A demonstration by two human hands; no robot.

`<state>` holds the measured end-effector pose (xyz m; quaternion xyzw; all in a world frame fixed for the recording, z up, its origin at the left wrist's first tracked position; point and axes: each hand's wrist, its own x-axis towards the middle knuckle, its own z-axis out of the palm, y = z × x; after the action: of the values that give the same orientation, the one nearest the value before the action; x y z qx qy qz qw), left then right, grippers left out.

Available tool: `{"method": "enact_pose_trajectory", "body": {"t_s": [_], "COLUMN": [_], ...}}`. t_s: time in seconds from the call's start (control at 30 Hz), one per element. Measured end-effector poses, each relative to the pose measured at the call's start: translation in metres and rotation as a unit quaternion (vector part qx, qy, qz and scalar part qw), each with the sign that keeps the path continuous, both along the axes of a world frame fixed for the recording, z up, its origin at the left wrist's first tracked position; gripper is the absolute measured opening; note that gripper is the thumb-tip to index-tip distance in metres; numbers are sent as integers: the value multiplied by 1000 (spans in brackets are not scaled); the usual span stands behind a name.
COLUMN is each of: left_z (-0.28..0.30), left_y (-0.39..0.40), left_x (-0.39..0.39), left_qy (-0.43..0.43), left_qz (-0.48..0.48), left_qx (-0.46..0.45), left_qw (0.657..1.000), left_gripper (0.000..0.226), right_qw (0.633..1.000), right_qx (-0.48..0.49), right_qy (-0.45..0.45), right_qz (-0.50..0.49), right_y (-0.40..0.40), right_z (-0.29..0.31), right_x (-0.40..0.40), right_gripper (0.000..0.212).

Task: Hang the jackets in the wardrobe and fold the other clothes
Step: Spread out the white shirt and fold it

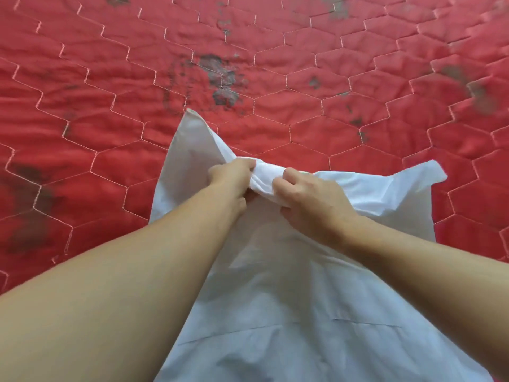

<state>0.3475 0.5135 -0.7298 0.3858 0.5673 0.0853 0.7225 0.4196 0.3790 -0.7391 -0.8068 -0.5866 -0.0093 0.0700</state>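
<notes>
Red quilt (303, 128) under white garment (289, 312), both hands' fingers bunching its cloth.

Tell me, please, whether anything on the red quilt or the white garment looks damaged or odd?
Yes: the red quilt has dark grey worn or stained patches, largest just beyond the white garment. The garment itself shows only creases.

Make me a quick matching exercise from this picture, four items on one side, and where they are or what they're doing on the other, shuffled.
Column one:
1. left hand
2. right hand
3. white cotton garment
4. red quilted bedspread with hexagon stitching

Column two:
A. lies underneath everything, dark worn patches
B. grips the bunched cloth from the left side
C. spread on the bed, bunched at its far edge
D. grips the bunched cloth from the right side

Pairs: 1-B, 2-D, 3-C, 4-A
</notes>
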Motion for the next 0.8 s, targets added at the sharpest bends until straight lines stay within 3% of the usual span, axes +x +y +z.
{"method": "enact_pose_trajectory", "body": {"t_s": [0.13,0.2,0.4,0.5,0.6,0.67,0.73,0.8], "left_z": [13,23,24,17,9,6,1,-5], "left_y": [-32,-48,-93,-112,-129,-134,-133,-130], "left_x": [-45,-69,-132,-162,-177,-180,-181,-184], "left_qy": [-58,-85,-84,-62,-33,-26,-32,-30], "left_qz": [24,41,41,40,49,82,118,137], "left_qx": [-9,-39,-135,-193,-223,-226,-212,-200], "left_qw": [998,995,986,978,973,970,970,970], "left_gripper": [2,6,21,22,20,24,32,34], "right_qw": [988,986,996,997,995,988,978,945], "right_qx": [-23,-20,77,50,-42,-94,-87,-34], "right_qy": [56,71,2,6,36,62,132,236], "right_qz": [-139,-151,-52,-50,-82,-108,-136,-224], "right_y": [-46,-68,-124,-154,-178,-191,-197,-197], "right_z": [6,12,44,42,20,5,1,7], "right_x": [2,0,-35,-63,-85,-101,-123,-147], "right_gripper": [14,14,25,26,19,28,31,30]}}
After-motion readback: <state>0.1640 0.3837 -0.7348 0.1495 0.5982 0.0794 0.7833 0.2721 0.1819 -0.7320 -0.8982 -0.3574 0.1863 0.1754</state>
